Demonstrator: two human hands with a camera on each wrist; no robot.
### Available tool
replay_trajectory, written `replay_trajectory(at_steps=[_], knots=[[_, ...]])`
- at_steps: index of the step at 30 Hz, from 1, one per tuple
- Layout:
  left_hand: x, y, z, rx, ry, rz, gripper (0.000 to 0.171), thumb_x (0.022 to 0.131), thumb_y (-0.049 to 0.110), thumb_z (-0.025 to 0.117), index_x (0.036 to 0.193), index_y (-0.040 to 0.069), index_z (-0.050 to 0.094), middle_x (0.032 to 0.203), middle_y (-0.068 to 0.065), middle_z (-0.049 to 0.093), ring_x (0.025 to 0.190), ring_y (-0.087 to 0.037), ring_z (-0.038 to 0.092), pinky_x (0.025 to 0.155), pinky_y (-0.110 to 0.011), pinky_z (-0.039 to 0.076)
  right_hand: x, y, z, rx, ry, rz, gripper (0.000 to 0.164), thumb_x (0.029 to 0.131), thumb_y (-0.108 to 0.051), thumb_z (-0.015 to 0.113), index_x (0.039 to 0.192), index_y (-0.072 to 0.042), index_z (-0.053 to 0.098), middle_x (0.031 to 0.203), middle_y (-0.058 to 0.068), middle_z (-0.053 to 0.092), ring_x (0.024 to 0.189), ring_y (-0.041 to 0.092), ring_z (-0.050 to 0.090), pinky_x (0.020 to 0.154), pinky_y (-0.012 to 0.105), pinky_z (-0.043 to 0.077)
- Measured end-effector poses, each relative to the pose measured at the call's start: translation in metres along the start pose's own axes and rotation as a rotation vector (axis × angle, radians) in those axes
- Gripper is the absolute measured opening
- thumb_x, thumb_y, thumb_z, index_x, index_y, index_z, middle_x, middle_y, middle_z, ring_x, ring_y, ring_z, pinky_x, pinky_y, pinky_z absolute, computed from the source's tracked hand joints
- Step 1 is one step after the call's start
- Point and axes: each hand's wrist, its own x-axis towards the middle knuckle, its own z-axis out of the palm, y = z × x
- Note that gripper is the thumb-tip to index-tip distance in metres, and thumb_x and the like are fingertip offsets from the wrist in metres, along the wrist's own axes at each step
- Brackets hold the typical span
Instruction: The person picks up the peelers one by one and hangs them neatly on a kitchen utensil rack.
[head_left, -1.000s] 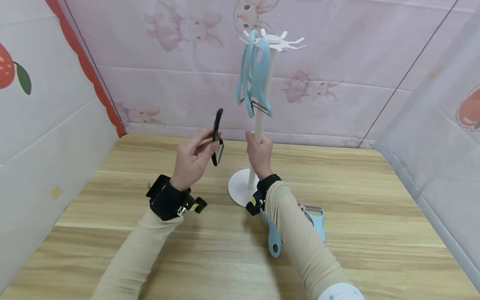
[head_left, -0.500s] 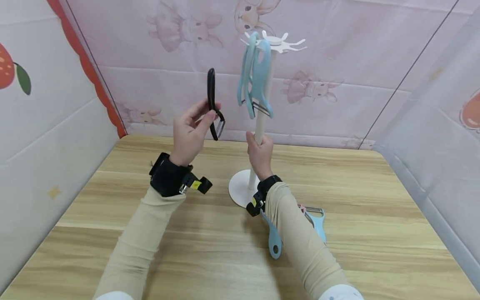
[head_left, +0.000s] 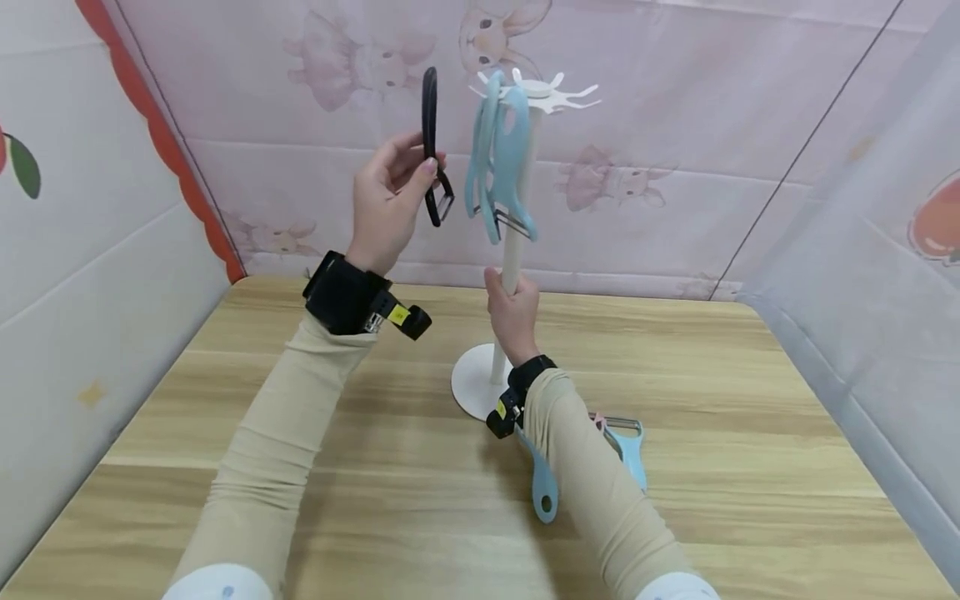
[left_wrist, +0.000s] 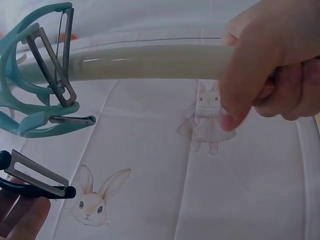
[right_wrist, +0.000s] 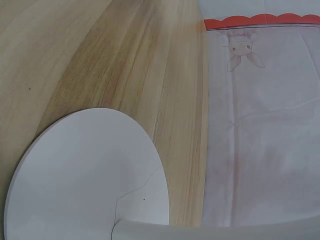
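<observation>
In the head view my left hand [head_left: 386, 200] pinches a black peeler [head_left: 430, 117] upright, handle up and blade down. It is held just left of the light blue peelers [head_left: 513, 150] that hang from the hooks of a white stand [head_left: 536, 87], apart from them. The left wrist view shows the blades of the hanging peelers [left_wrist: 50, 75] beside the black peeler [left_wrist: 40, 187]. My right hand [head_left: 514, 312] grips the stand's pole at about mid-height. Its round white base [right_wrist: 90, 170] rests on the table in the right wrist view.
On the wooden table [head_left: 390, 500], a blue peeler handle [head_left: 545, 487] sticks out beside my right forearm. Another blue peeler [head_left: 630, 446] and a small pink piece [head_left: 599, 422] lie on its far side, partly hidden. Patterned cloth walls [head_left: 300, 183] enclose the table.
My left hand has raised the black peeler from about pole mid-height to the level of the hanging peelers. The right hand keeps its grip on the pole. The head view has shifted slightly.
</observation>
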Motion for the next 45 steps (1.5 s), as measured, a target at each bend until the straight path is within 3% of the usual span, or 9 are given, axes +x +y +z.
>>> replay_trajectory(at_steps=[7, 14, 20, 24, 27, 32, 36, 45], knots=[[0.006, -0.004, 0.004, 0.057, -0.037, 0.051, 0.029, 0.091, -0.001, 0.051, 0.119, -0.007, 0.051, 0.106, -0.022, 0.060, 0.097, -0.025, 0.058, 0.086, -0.030, 0.046, -0.003, 0.002, 0.006, 0.007, -0.004, -0.023, 0.042, 0.092, -0.008, 0.051, 0.052, -0.011, 0.038, 0.046, -0.006, 0.036, 0.040, 0.005, 0.034, 0.040, 0.020, 0.027], [0.020, -0.005, 0.003, 0.048, -0.054, -0.022, 0.030, 0.091, 0.000, 0.050, 0.121, -0.005, 0.051, 0.108, -0.021, 0.059, 0.097, -0.022, 0.057, 0.086, -0.030, 0.045, -0.008, 0.000, 0.013, -0.028, -0.012, 0.003, 0.042, 0.093, -0.012, 0.050, 0.053, -0.011, 0.038, 0.047, -0.006, 0.036, 0.042, 0.004, 0.035, 0.041, 0.020, 0.029], [0.029, -0.002, 0.000, 0.072, -0.104, -0.034, 0.030, 0.092, 0.001, 0.049, 0.121, -0.003, 0.052, 0.113, -0.018, 0.059, 0.097, -0.019, 0.059, 0.085, -0.030, 0.046, -0.009, -0.002, 0.018, -0.032, -0.003, 0.017, 0.043, 0.093, -0.010, 0.051, 0.052, -0.010, 0.037, 0.047, -0.005, 0.036, 0.041, 0.005, 0.033, 0.040, 0.021, 0.027], [0.033, -0.002, -0.002, 0.082, -0.137, -0.020, 0.029, 0.091, 0.001, 0.050, 0.120, -0.004, 0.053, 0.113, -0.018, 0.060, 0.098, -0.019, 0.059, 0.087, -0.030, 0.046, -0.006, 0.016, 0.023, -0.016, 0.006, 0.031, 0.043, 0.092, -0.016, 0.053, 0.052, -0.010, 0.037, 0.047, -0.004, 0.037, 0.041, 0.006, 0.034, 0.039, 0.022, 0.027], [0.035, -0.004, -0.003, 0.081, -0.164, -0.003, 0.029, 0.091, 0.001, 0.051, 0.120, -0.004, 0.054, 0.113, -0.017, 0.060, 0.099, -0.018, 0.059, 0.089, -0.030, 0.044, -0.008, 0.021, 0.026, -0.023, 0.012, 0.037, 0.043, 0.092, -0.018, 0.054, 0.053, -0.010, 0.037, 0.047, -0.004, 0.038, 0.041, 0.005, 0.035, 0.039, 0.021, 0.028], [0.036, -0.005, -0.003, 0.073, -0.216, 0.035, 0.030, 0.091, 0.001, 0.051, 0.121, -0.004, 0.053, 0.115, -0.017, 0.059, 0.101, -0.019, 0.058, 0.089, -0.031, 0.044, -0.014, -0.004, 0.027, -0.048, 0.008, 0.036, 0.041, 0.092, -0.010, 0.052, 0.053, -0.011, 0.037, 0.048, -0.006, 0.037, 0.041, 0.002, 0.034, 0.041, 0.019, 0.028], [0.038, -0.006, -0.003, 0.081, -0.256, 0.064, 0.030, 0.092, 0.002, 0.050, 0.121, -0.005, 0.053, 0.115, -0.017, 0.059, 0.100, -0.018, 0.058, 0.089, -0.031, 0.044, -0.015, -0.005, 0.028, -0.060, 0.010, 0.032, 0.042, 0.092, -0.011, 0.052, 0.054, -0.010, 0.036, 0.048, -0.005, 0.036, 0.042, 0.003, 0.034, 0.042, 0.019, 0.028], [0.034, -0.006, -0.007, 0.051, -0.301, 0.055, 0.029, 0.092, 0.001, 0.049, 0.120, -0.006, 0.053, 0.113, -0.017, 0.060, 0.101, -0.019, 0.058, 0.090, -0.032, 0.043, -0.016, -0.004, 0.031, -0.059, -0.010, -0.009, 0.045, 0.092, -0.008, 0.051, 0.052, -0.010, 0.032, 0.048, -0.005, 0.032, 0.042, 0.004, 0.029, 0.041, 0.020, 0.025]])
